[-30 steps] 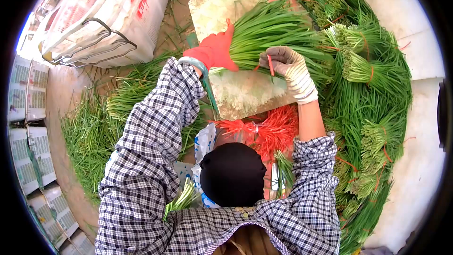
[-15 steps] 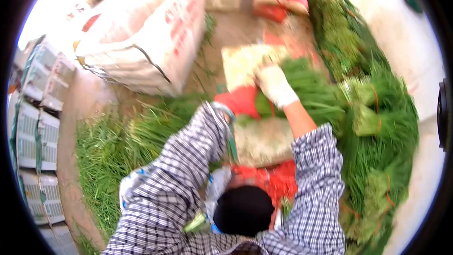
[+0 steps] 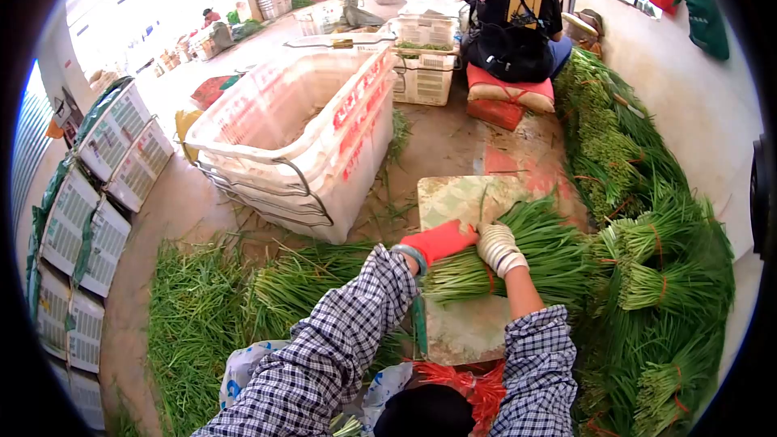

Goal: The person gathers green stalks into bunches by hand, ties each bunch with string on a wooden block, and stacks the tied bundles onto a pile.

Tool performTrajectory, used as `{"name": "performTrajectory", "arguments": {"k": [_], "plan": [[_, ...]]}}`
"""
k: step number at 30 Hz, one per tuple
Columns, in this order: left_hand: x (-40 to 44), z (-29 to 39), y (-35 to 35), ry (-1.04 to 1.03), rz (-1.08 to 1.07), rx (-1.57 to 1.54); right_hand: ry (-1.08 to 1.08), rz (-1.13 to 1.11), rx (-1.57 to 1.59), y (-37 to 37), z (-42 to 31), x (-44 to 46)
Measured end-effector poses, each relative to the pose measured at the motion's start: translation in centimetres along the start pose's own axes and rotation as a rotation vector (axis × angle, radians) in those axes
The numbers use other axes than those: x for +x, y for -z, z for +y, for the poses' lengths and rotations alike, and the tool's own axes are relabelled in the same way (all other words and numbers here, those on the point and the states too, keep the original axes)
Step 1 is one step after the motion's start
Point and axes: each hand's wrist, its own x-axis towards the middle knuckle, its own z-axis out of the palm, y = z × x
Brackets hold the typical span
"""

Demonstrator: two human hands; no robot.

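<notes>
A bundle of green chives (image 3: 453,277) lies across a worn board (image 3: 465,332), with a red band round it near the cut ends. My left hand (image 3: 441,241), in a red glove, reaches over the cut-end side, its fingers closed at the bundle's far edge. My right hand (image 3: 500,249), in a white striped glove, rests over the bundle with its fingers curled against it. The fingertips of both hands meet there; what the left ones pinch is hidden. A thin stem sticks up just beyond them.
Tied chive bundles (image 3: 647,291) are heaped along the right wall. Loose chives (image 3: 202,316) cover the floor at left. Red ties (image 3: 486,392) lie below the board. Stacked white crates (image 3: 348,137) stand ahead; a person (image 3: 514,16) sits beyond.
The view has tilted up, so the hands and board appear lower and the room ahead shows. Both hands stay at the bundle, and their fingertips have come together at its far edge.
</notes>
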Motion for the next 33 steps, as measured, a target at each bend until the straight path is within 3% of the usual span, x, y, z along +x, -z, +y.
{"name": "performTrajectory", "arguments": {"k": [3, 6, 9, 14, 16, 19, 22, 23, 25, 28, 31, 33], "plan": [[5.8, -3.3, -2.9, 0.141, 0.146, 0.02, -0.075, -0.004, 0.036, 2.0, -1.7, -0.7], [7.7, -3.3, -5.1, 0.144, 0.295, 0.162, -0.068, 0.053, 0.056, 1.1, -1.2, -0.9], [8.3, -3.1, -4.9, 0.175, 0.244, 0.191, -0.086, -0.003, 0.051, 1.7, -1.4, -1.1], [9.0, -5.4, -5.8, 0.067, 0.332, 0.169, -0.1, -0.025, 0.099, 2.7, -2.0, -1.3], [8.1, -5.9, -5.5, -0.045, 0.272, -0.011, -0.093, -0.015, 0.109, 2.7, -2.2, -1.6], [6.0, -5.1, -5.6, -0.119, 0.346, -0.221, -0.113, -0.034, 0.121, 3.1, -2.4, -2.1], [3.4, -2.6, -4.9, -0.18, 0.366, -0.151, 0.056, 0.572, -0.11, 2.9, -2.8, -4.0], [2.6, -1.9, -5.0, -0.202, 0.36, -0.099, 0.05, 0.565, -0.106, 2.9, -2.9, -4.2], [1.5, -1.5, -5.8, -0.313, 0.461, -0.118, 0.265, 0.71, -0.053, 2.8, -2.7, -5.4], [-0.8, -0.5, -5.8, -0.557, 0.594, -0.178, 0.246, 0.639, 0.155, 4.4, -3.1, -7.3], [-1.9, -0.8, -5.4, -0.303, 0.378, -0.447, 0.069, 0.423, 0.225, 3.2, -2.8, -7.8], [-0.9, -2.4, -5.7, -0.073, 0.268, -0.677, 0.085, 0.322, 0.211, 1.3, -2.0, -6.9]]}}
